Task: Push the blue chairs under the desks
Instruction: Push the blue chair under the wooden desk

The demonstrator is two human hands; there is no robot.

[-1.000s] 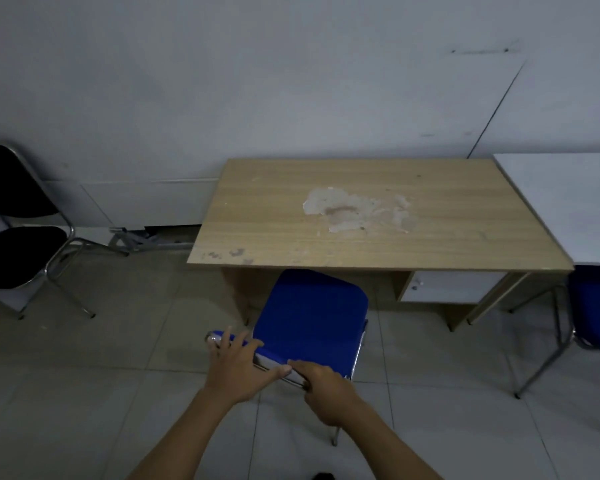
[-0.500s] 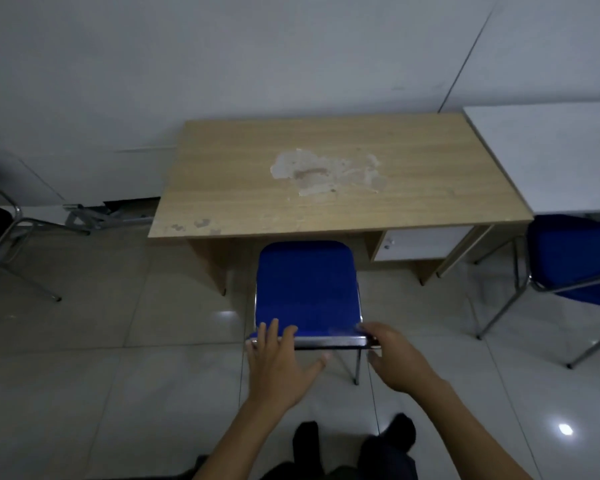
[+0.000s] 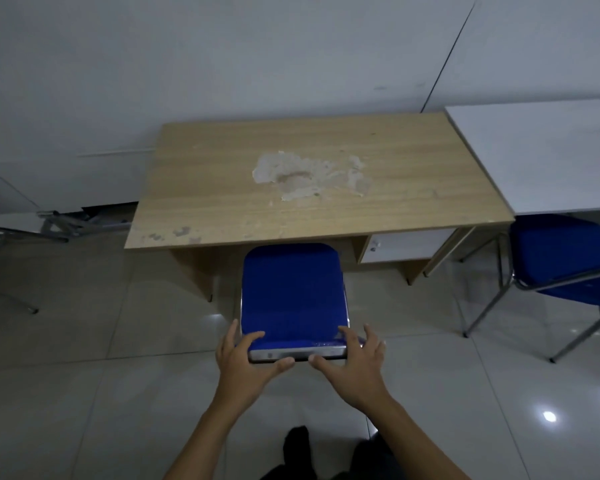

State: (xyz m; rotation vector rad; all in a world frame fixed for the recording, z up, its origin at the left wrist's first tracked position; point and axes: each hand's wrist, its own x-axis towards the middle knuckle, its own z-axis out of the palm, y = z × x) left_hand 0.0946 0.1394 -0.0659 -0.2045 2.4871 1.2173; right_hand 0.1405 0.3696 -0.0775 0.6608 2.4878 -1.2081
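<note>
A blue padded chair (image 3: 293, 292) with a chrome frame stands in front of the wooden desk (image 3: 312, 181), its far end at the desk's front edge. My left hand (image 3: 246, 358) and my right hand (image 3: 354, 362) both grip the chrome top rail of its backrest, fingers curled over it. A second blue chair (image 3: 561, 258) stands to the right, partly beneath the white desk (image 3: 541, 157).
A drawer unit (image 3: 406, 244) sits under the wooden desk's right side. A metal chair frame (image 3: 0, 244) is at the left edge, and some metal parts (image 3: 70, 223) lie by the wall. The glossy tile floor (image 3: 84, 393) surrounds me; my dark shoes (image 3: 298, 445) show below.
The chair has been squared up to the desk. My right hand has come from the rail's right end onto its top, and my left hand has closed on it.
</note>
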